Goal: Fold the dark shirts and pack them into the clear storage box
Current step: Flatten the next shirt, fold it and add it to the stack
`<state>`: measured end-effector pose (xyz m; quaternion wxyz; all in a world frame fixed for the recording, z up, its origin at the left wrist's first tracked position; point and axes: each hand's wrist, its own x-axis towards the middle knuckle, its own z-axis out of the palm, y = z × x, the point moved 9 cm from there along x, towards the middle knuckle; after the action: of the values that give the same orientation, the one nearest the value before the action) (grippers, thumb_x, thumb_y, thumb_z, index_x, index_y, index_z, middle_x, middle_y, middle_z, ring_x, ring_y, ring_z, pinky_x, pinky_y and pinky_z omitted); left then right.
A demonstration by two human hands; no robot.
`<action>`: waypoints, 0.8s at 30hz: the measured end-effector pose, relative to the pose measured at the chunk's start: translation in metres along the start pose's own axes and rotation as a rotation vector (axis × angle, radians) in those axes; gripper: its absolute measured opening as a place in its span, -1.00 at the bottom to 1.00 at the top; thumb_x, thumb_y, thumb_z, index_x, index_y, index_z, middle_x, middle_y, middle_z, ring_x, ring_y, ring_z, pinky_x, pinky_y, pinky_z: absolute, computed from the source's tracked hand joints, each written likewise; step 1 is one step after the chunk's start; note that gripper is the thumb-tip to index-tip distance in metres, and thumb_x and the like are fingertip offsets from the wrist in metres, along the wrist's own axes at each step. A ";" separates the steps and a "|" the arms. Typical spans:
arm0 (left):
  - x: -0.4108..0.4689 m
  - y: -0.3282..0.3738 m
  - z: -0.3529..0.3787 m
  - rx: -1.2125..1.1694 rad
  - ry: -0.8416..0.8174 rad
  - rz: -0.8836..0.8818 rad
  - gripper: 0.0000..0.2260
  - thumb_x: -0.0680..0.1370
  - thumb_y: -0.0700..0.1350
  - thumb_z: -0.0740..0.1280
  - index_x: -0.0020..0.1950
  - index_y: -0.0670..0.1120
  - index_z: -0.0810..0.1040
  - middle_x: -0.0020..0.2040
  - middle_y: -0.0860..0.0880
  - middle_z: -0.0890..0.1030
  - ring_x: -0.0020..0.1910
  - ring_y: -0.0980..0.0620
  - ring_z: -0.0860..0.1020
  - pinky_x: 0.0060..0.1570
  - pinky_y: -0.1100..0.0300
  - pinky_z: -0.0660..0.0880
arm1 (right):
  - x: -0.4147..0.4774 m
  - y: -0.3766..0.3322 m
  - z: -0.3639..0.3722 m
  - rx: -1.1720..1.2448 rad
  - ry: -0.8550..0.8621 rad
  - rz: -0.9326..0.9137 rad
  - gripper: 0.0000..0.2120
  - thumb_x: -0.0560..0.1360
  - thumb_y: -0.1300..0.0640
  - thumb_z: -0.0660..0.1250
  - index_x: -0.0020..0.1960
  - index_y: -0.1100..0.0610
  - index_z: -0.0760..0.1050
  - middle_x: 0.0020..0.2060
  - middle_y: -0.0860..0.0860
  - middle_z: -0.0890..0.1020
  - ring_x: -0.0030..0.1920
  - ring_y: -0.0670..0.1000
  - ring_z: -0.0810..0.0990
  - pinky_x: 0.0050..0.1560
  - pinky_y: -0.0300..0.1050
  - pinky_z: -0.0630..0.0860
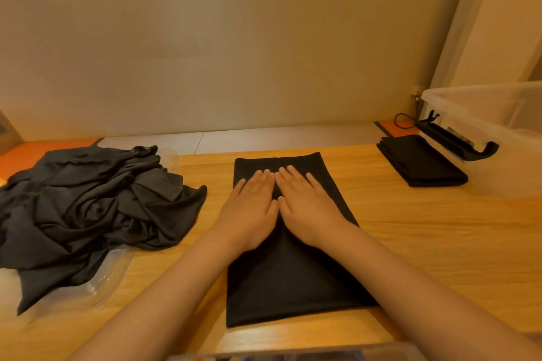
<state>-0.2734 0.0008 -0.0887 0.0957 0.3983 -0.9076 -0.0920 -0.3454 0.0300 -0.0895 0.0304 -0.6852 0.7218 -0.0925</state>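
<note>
The left hand (pixel 249 208) and the right hand (pixel 308 208) lie flat, side by side, palms down, with fingers straight and pointing toward 12 o'clock. Neither hand grips anything; both press on the far half of a dark shirt (pixel 293 281), and the thumbs nearly meet at its middle. Both forearms are bare and come in from 6 o'clock.

The shirt is folded into a long rectangle. It lies flat on the wooden table (pixel 440 243), with one short edge toward the wall at 12 o'clock and the other near the table's front edge at 6 o'clock.

At 9 o'clock from the hands, a loose pile of shirts (pixel 88 205) sits crumpled on the table, apart from the shirt being pressed. Clear plastic wrapping (pixel 99 278) shows under the pile's near edge.

At 2 o'clock, well apart from the hands, a folded stack (pixel 422 163) of dark cloth lies on the table; how many pieces it holds cannot be told. Just beyond it, at the table's far right, stands the clear storage box (pixel 498 114). A black latch (pixel 457 139) hangs on the side that faces the stack. No dark cloth shows through the box's wall. A thin black cord (pixel 402 124) lies behind the stack, near the wall.
</note>
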 end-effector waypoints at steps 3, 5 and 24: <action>0.025 -0.009 0.015 0.056 -0.038 -0.011 -0.50 0.67 -0.01 -0.02 0.59 -0.04 -0.07 0.60 0.02 -0.02 0.55 0.12 -0.08 0.53 0.11 -0.13 | 0.021 0.014 0.016 -0.024 -0.075 0.017 -0.49 0.68 0.02 -0.10 0.58 0.11 -0.13 0.57 -0.02 -0.07 0.55 -0.06 -0.19 0.53 -0.02 -0.21; 0.031 -0.013 0.025 0.060 -0.050 0.001 -0.50 0.67 0.00 -0.02 0.59 -0.04 -0.07 0.60 0.01 -0.02 0.55 0.12 -0.08 0.53 0.14 -0.13 | 0.027 0.020 0.026 -0.029 -0.116 0.016 -0.49 0.68 0.01 -0.10 0.58 0.10 -0.14 0.57 -0.02 -0.08 0.54 -0.07 -0.18 0.53 -0.02 -0.21; 0.042 -0.082 0.034 0.065 -0.117 -0.227 -0.47 0.67 0.08 -0.09 0.59 -0.04 -0.17 0.59 0.02 -0.18 0.55 0.11 -0.18 0.52 0.07 -0.20 | 0.038 0.110 0.035 -0.099 -0.151 0.291 -0.45 0.64 -0.16 -0.21 0.57 0.00 -0.19 0.56 -0.08 -0.16 0.54 -0.06 -0.23 0.47 0.10 -0.30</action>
<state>-0.2517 -0.0817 -0.1378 0.0185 0.4953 -0.8632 -0.0957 -0.4493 -0.0059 -0.1399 0.0640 -0.5791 0.8128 0.0003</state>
